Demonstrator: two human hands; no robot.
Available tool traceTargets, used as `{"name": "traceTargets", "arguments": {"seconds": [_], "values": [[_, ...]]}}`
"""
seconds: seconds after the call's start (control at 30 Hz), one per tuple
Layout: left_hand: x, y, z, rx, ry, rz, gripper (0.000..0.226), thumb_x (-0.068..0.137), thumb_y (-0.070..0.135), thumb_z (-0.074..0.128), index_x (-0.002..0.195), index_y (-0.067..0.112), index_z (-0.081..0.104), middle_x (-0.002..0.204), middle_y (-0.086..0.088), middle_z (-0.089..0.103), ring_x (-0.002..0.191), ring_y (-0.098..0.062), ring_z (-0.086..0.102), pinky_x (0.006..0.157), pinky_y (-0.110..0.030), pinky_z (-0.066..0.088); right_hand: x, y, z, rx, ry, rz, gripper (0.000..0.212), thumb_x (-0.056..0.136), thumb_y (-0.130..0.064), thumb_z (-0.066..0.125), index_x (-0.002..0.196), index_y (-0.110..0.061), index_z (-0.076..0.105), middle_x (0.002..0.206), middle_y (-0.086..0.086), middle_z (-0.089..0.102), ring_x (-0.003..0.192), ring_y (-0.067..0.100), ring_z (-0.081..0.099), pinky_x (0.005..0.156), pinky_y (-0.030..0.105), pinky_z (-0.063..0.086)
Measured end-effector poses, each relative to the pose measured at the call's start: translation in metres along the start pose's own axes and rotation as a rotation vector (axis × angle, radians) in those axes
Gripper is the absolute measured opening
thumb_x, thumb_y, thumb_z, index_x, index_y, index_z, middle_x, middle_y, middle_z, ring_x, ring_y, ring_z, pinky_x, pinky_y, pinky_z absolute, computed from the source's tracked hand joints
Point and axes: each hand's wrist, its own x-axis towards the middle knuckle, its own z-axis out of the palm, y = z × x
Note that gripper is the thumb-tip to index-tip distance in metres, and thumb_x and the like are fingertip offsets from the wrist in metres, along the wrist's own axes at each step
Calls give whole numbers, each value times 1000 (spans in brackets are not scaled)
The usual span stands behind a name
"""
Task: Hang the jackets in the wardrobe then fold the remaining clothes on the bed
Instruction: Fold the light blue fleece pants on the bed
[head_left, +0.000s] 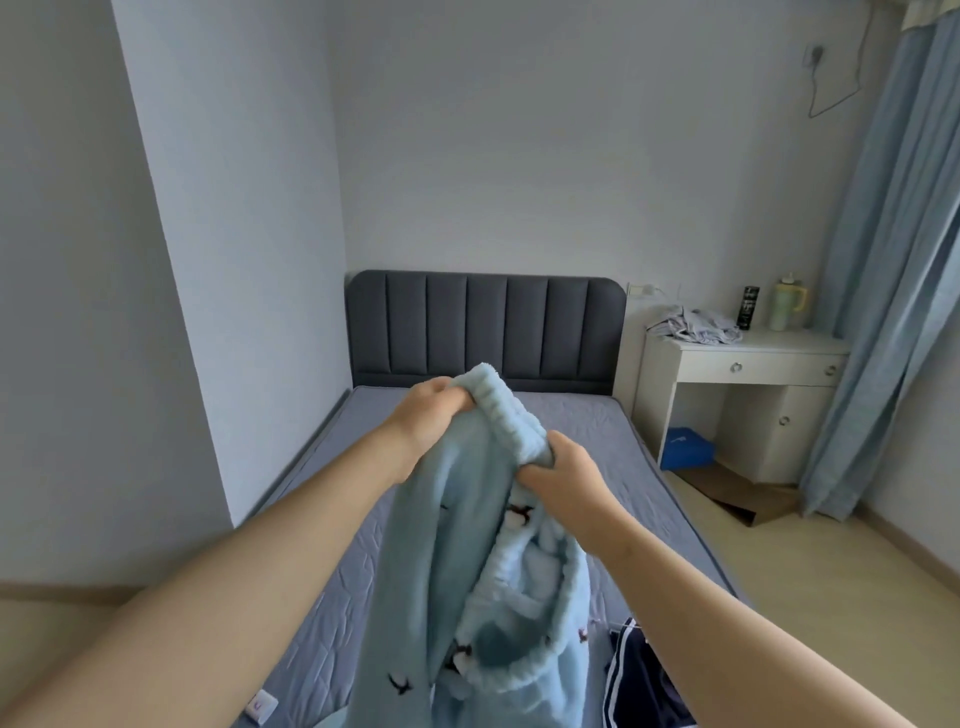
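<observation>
I hold a fluffy light-blue garment (452, 551) with small dark bird prints up above the bed (587, 447). My left hand (426, 410) grips its ribbed edge at the top. My right hand (561, 467) grips the same ribbed edge a little lower and to the right. The rest of the garment hangs down toward the bottom of the view. A dark navy garment with white stripes (639, 675) lies on the mattress at the lower right, partly hidden by my right forearm.
A grey padded headboard (485, 325) stands against the far wall. A white desk (743, 364) on the right carries crumpled cloth (693, 325), a black can and a pale jug. Blue curtains (883, 260) hang far right. A small white object (261, 705) lies at the bed's lower left.
</observation>
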Motion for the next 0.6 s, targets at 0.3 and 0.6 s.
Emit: {"name": "traceTargets", "arguments": {"seconds": [0.3, 0.6], "values": [[-7, -4, -5, 64, 9, 57, 6, 90, 24, 61, 85, 28, 61, 87, 14, 63, 80, 3, 58, 64, -11, 43, -2, -6, 18, 166, -98, 54, 9, 82, -17, 55, 85, -19, 47, 77, -3, 51, 72, 14, 50, 70, 28, 44], [6, 27, -20, -256, 156, 30, 6, 87, 13, 63, 86, 19, 64, 88, -3, 68, 88, -20, 65, 79, -30, 52, 7, 5, 13, -397, -83, 185, 15, 84, -13, 47, 87, -22, 34, 73, -3, 46, 63, 14, 42, 77, 34, 35]]}}
